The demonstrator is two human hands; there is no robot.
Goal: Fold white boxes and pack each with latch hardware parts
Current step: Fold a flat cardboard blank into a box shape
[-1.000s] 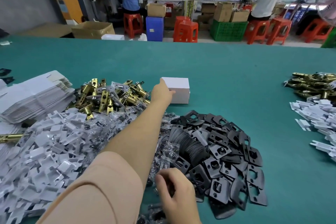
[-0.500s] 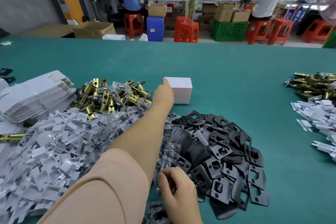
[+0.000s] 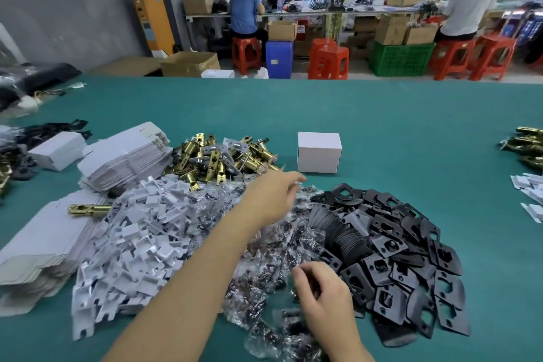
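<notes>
A closed white box (image 3: pixel 319 152) stands alone on the green table. My left hand (image 3: pixel 271 194) hovers just in front of it, apart from it, fingers relaxed and blurred, holding nothing. My right hand (image 3: pixel 321 288) rests curled in the pile of clear screw bags (image 3: pixel 264 267); what its fingers hold is hidden. Brass latch bolts (image 3: pixel 223 160) are heaped left of the box. Black strike plates (image 3: pixel 396 250) lie in a pile on the right. White plastic inserts (image 3: pixel 132 244) and flat unfolded boxes (image 3: pixel 126 156) lie to the left.
More flat cartons (image 3: pixel 41 244) sit at the left edge, with a single brass latch (image 3: pixel 88 209) on them. More brass latches (image 3: pixel 526 147) and white inserts (image 3: pixel 529 188) lie at the right edge. Behind the table, people sit on red stools (image 3: pixel 246 53).
My left hand has let go of the white box and drawn back toward me. The box stays where it was pushed. My right hand has hardly moved.
</notes>
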